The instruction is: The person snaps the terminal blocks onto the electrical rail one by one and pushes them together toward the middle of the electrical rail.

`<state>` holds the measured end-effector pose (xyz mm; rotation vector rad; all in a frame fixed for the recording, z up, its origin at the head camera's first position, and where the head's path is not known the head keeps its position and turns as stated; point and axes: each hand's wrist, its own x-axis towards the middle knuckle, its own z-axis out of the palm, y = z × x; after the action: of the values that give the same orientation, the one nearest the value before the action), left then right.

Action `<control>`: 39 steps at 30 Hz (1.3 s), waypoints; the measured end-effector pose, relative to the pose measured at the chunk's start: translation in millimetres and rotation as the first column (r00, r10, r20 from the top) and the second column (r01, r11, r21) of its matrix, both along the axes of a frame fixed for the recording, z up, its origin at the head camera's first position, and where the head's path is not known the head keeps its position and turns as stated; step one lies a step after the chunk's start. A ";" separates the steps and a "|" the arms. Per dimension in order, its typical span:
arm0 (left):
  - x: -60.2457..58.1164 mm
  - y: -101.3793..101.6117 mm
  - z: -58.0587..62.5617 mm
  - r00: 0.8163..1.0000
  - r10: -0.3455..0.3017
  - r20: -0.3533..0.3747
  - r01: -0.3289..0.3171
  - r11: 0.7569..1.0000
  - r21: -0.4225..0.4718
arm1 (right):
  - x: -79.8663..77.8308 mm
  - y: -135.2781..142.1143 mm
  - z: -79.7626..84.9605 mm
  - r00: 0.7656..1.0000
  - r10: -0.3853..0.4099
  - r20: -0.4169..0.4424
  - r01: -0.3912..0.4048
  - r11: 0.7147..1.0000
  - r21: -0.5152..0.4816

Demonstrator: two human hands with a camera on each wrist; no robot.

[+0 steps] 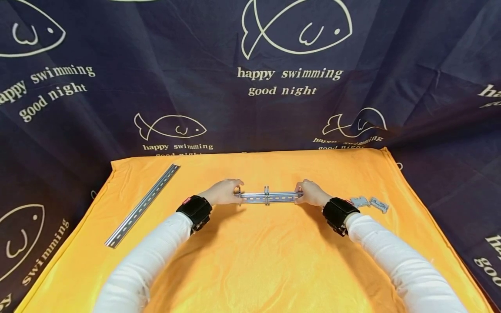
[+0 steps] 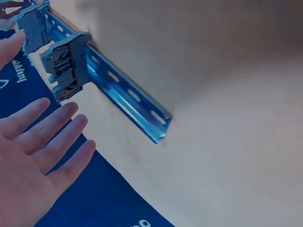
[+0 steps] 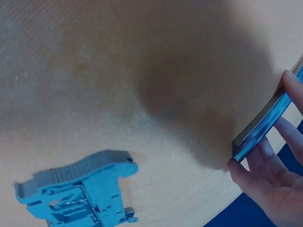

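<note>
A slotted metal DIN rail (image 1: pixel 282 198) lies across the middle of the table between both hands. Two grey terminal blocks sit on it: a middle block (image 1: pixel 267 195), and a left block (image 2: pixel 68 66) near the rail's left end. My left hand (image 1: pixel 224 191) is beside that left block; in the left wrist view its fingers (image 2: pixel 52 137) are extended and spread, with the thumb apart near the middle block. At the other end, my right hand (image 1: pixel 312 193) grips the rail, thumb and fingers (image 3: pixel 255 182) on opposite edges.
A longer slotted rail (image 1: pixel 142 206) lies slanted on the left of the orange cloth (image 1: pixel 266 261). Two loose grey terminal blocks (image 1: pixel 379 204) lie to the right, beyond the right wrist. A dark printed curtain (image 1: pixel 219 87) surrounds the table's back and sides.
</note>
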<state>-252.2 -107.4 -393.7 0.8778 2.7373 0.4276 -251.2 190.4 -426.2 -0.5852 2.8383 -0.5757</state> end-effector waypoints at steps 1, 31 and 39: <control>0.5 -0.7 -0.4 1.000 0.005 0.003 -0.005 1.000 0.002 | -0.1 0.0 0.0 1.000 -0.001 0.000 0.001 1.000 0.001; 0.3 -7.1 -13.4 0.999 0.030 0.045 -0.033 0.998 0.059 | 1.7 -1.4 2.6 1.000 -0.014 0.016 0.014 1.000 0.007; -0.5 -0.5 -16.5 0.999 0.026 0.033 -0.028 0.997 0.071 | 0.6 -1.1 1.6 1.000 -0.005 0.009 0.005 1.000 0.007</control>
<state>-252.8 -107.9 -410.2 0.8446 2.7224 0.5428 -250.7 189.3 -424.5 -0.5731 2.8325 -0.5680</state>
